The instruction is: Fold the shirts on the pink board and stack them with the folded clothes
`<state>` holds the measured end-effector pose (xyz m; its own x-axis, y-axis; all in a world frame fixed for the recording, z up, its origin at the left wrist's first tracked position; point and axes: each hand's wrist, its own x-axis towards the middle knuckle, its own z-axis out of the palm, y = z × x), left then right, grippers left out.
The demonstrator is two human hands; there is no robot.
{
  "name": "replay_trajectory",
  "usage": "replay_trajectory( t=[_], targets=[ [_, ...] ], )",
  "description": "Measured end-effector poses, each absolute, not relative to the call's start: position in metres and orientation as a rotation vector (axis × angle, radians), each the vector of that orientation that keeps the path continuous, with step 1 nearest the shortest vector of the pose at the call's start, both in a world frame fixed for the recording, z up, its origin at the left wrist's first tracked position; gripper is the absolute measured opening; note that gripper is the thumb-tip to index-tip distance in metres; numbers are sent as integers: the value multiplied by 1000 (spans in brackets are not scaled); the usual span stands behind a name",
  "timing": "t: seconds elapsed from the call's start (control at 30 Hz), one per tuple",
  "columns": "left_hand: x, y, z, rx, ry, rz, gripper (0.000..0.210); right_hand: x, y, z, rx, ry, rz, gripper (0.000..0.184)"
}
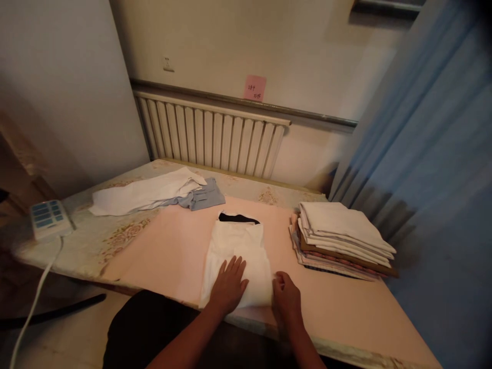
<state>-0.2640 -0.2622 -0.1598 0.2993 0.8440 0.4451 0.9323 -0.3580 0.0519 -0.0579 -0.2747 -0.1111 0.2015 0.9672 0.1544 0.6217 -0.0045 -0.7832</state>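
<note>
A folded white garment [238, 243] lies lengthwise on the pink cloth before me, with a dark inner strip showing at its far end. My left hand [229, 284] rests flat on its near half, fingers stretched out. At the garment's right edge is my right hand [286, 297], its fingers curled in and closed at the border of the fabric. The exact grip of those fingertips is partly hidden.
On the right stands a stack of folded clothes [346, 228], beside a blue curtain [434, 169]. Loose white fabric [142, 195] and a grey-blue garment [207, 196] lie at the back left. A power strip [49, 218] with a white cord sits at the left edge. Behind is a radiator [215, 136].
</note>
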Motion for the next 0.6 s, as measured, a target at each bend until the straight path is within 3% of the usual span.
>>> replay_trajectory(
  t=[0.17,0.37,0.6],
  targets=[
    [-264,-262,-158,-2383,-1661,-585,52,-89,-267,-101,-1408,-1771,157,35],
    [-265,-266,-148,-2447,-1701,-553,52,-126,-241,-144,-1026,-2153,-15,41],
    [-265,-261,-155,-2402,-1664,-573,53,-118,-221,-186,-1133,-2211,-184,42]
  ],
)
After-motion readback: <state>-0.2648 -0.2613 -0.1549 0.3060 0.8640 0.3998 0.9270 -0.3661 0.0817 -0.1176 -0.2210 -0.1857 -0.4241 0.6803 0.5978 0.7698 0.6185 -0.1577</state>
